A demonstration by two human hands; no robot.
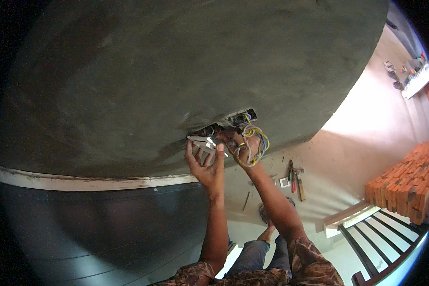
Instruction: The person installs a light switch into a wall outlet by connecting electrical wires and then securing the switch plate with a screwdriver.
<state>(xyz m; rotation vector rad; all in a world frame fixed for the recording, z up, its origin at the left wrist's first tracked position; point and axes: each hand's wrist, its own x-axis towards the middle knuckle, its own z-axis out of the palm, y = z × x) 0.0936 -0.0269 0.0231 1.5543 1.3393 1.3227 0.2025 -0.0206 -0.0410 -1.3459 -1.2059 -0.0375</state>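
Observation:
A white socket or switch plate (201, 142) is held at the wall by my left hand (205, 168), its thumb and fingers closed on the plate's edges. Right above it, a wall box (209, 130) opens in the grey plaster. My right hand (248, 147) is at the plate's right side, fingers bent in toward the box. What those fingers pinch is hidden. Loose yellow, blue and grey wires (260, 136) loop over the right hand. They come out of a second wall box (245, 117) just to the right.
The grey plastered wall (176, 62) fills the upper view, with a white trim strip (95, 183) below. Hand tools (293, 178) and a small white square frame (284, 182) lie on the floor near my feet. Stacked orange bricks (400, 183) and a dark railing (367, 248) stand at right.

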